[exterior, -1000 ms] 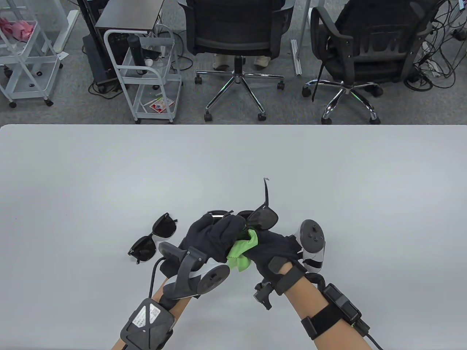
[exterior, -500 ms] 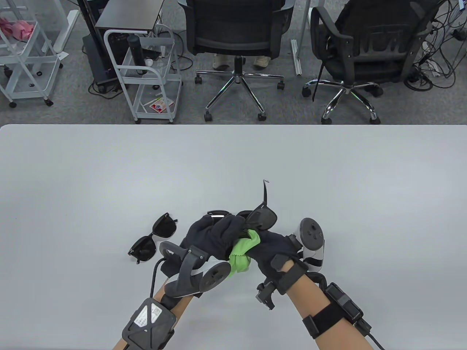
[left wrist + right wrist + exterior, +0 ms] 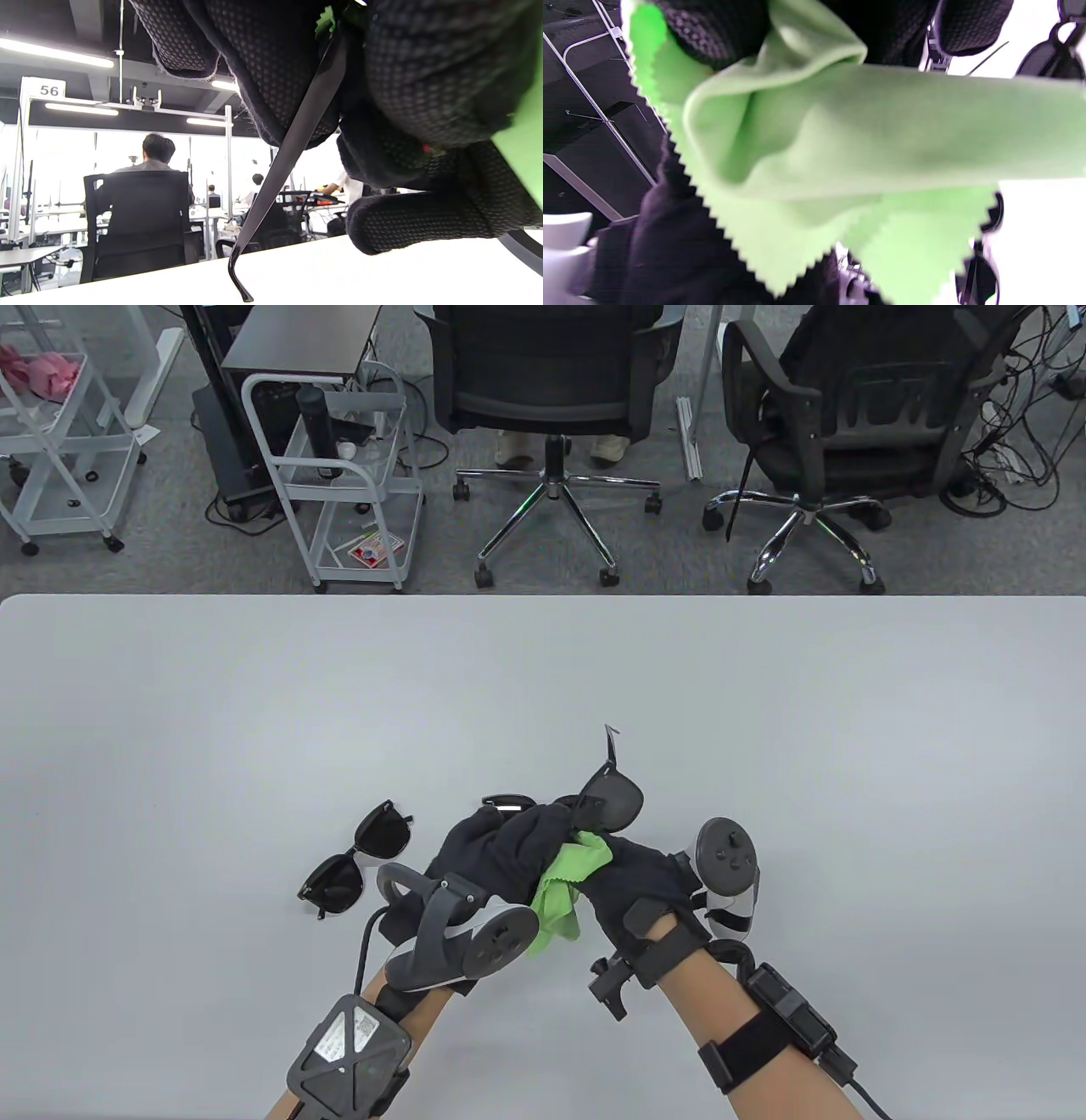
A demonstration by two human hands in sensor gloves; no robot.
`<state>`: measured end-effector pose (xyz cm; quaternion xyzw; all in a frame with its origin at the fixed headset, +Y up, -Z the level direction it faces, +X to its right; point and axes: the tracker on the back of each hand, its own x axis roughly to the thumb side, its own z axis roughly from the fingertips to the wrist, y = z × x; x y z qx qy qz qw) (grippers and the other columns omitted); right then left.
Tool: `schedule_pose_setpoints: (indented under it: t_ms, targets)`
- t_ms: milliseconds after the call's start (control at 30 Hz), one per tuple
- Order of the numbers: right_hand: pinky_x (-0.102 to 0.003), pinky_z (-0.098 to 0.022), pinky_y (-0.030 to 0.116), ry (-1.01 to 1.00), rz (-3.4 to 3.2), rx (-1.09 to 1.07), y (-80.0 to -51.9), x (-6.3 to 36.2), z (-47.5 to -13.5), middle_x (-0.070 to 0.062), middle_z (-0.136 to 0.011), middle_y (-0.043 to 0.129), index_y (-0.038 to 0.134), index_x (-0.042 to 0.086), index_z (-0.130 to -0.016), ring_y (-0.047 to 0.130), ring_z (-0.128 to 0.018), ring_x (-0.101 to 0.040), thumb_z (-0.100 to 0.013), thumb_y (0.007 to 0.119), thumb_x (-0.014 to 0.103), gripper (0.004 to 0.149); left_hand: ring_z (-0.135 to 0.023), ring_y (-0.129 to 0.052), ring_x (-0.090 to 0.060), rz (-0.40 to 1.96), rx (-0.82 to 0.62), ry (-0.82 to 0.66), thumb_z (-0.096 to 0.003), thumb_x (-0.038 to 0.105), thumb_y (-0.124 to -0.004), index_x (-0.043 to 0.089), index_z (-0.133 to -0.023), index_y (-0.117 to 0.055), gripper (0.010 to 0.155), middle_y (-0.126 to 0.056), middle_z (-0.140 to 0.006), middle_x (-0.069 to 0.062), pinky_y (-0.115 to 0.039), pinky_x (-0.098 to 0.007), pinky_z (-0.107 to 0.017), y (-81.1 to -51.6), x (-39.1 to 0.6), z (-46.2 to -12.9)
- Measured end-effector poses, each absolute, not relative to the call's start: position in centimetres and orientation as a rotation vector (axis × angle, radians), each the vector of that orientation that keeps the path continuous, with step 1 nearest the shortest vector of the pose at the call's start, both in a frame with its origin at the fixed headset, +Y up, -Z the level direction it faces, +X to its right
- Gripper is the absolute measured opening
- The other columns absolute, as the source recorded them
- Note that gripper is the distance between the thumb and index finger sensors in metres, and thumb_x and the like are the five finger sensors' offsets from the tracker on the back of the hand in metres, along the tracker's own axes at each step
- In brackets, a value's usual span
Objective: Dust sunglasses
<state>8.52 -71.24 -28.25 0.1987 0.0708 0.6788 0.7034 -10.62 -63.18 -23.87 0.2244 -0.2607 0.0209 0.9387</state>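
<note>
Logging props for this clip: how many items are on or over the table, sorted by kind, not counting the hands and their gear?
Sunglasses: 2, one held pair in the hands, one spare pair lying on the table.
Green cloth: 1.
Total: 3.

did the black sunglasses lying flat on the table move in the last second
No. The black sunglasses lying on the table sit at the same spot on the grey table, left of the left hand.
</note>
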Motion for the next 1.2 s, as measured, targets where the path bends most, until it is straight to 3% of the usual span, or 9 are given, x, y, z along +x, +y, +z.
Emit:
schedule_pose_setpoints:
  t_ms: [167, 367, 467, 600, 700, 833, 967, 1033, 1200]
  targets:
    - [-0.063, -0.059, 0.069, 0.221, 1.528, 0.434, -71.5, 8.4, -28.5, -0.004, -0.078, 0.1, 0.087, 0.015, -0.082, 0.1, -0.072, -0.032, -0.041, 0.089, 0.029, 0.043, -0.055, -0.11, 0.007, 0.005, 0.46, -0.546, -0.0173, 0.06, -0.095, 0.038, -0.101, -0.056, 0.095, -0.078, -0.097, 0.017, -0.078, -0.034, -0.071, -63.6, -10.4, -23.9]
    - [-0.06, -0.058, 0.073, 0.079, 1.672, 0.37, -70.9, 8.4, -28.1, 0.001, -0.065, 0.102, 0.09, 0.018, -0.072, 0.105, -0.059, -0.025, -0.036, 0.099, 0.033, 0.039, -0.053, -0.11, 0.006, -0.023, 0.47, -0.557, -0.0178, 0.06, -0.095, 0.035, -0.102, -0.055, 0.096, -0.078, -0.096, 0.016, -0.078, -0.034, -0.071, -63.7, -9.8, -23.7]
    - [-0.059, -0.058, 0.074, 0.039, 1.643, 0.372, -70.8, 8.6, -28.0, 0.0, -0.062, 0.104, 0.093, 0.016, -0.07, 0.106, -0.054, -0.025, -0.042, 0.088, 0.045, 0.04, -0.053, -0.11, 0.008, 0.045, 0.441, -0.548, -0.0174, 0.06, -0.095, 0.034, -0.102, -0.056, 0.097, -0.078, -0.097, 0.014, -0.079, -0.034, -0.071, -63.5, -10.0, -24.0]
    - [-0.061, -0.059, 0.071, 0.121, 1.551, 0.414, -71.2, 8.5, -28.3, -0.004, -0.068, 0.102, 0.091, 0.013, -0.075, 0.103, -0.061, -0.029, -0.047, 0.075, 0.046, 0.046, -0.053, -0.11, 0.008, 0.032, 0.444, -0.536, -0.0172, 0.061, -0.094, 0.035, -0.102, -0.056, 0.097, -0.078, -0.097, 0.016, -0.079, -0.033, -0.071, -63.4, -10.2, -24.1]
    - [-0.063, -0.059, 0.069, 0.21, 1.482, 0.415, -71.7, 8.3, -28.5, -0.007, -0.076, 0.1, 0.087, 0.011, -0.082, 0.101, -0.069, -0.033, -0.047, 0.076, 0.04, 0.047, -0.053, -0.11, 0.008, 0.014, 0.443, -0.53, -0.0167, 0.062, -0.094, 0.036, -0.102, -0.056, 0.097, -0.078, -0.097, 0.016, -0.079, -0.033, -0.071, -63.6, -10.5, -24.3]
    - [-0.062, -0.059, 0.069, 0.241, 1.512, 0.438, -71.7, 8.2, -28.8, -0.004, -0.08, 0.098, 0.084, 0.014, -0.085, 0.1, -0.073, -0.031, -0.042, 0.088, 0.027, 0.045, -0.053, -0.111, 0.007, 0.002, 0.458, -0.532, -0.0172, 0.062, -0.094, 0.036, -0.102, -0.056, 0.097, -0.077, -0.097, 0.016, -0.079, -0.034, -0.071, -63.6, -10.3, -24.2]
    - [-0.058, -0.058, 0.074, 0.095, 1.658, 0.388, -71.0, 8.5, -28.4, 0.001, -0.068, 0.102, 0.089, 0.018, -0.075, 0.105, -0.061, -0.025, -0.038, 0.095, 0.034, 0.041, -0.052, -0.111, 0.008, -0.008, 0.471, -0.535, -0.0177, 0.063, -0.094, 0.034, -0.102, -0.055, 0.097, -0.077, -0.097, 0.016, -0.079, -0.034, -0.071, -63.6, -9.8, -24.0]
    - [-0.057, -0.058, 0.075, 0.024, 1.666, 0.347, -70.8, 8.6, -28.1, 0.001, -0.063, 0.103, 0.091, 0.018, -0.072, 0.107, -0.055, -0.023, -0.04, 0.092, 0.042, 0.04, -0.052, -0.111, 0.008, 0.014, 0.467, -0.525, -0.0177, 0.063, -0.093, 0.033, -0.102, -0.055, 0.097, -0.078, -0.097, 0.014, -0.08, -0.033, -0.071, -63.6, -9.6, -24.0]
    - [-0.058, -0.059, 0.074, 0.039, 1.605, 0.358, -71.0, 8.6, -28.1, -0.002, -0.064, 0.103, 0.091, 0.014, -0.074, 0.105, -0.056, -0.026, -0.047, 0.073, 0.047, 0.045, -0.052, -0.111, 0.009, 0.047, 0.448, -0.511, -0.0175, 0.063, -0.093, 0.033, -0.102, -0.055, 0.098, -0.078, -0.097, 0.014, -0.08, -0.033, -0.071, -63.5, -9.8, -24.4]
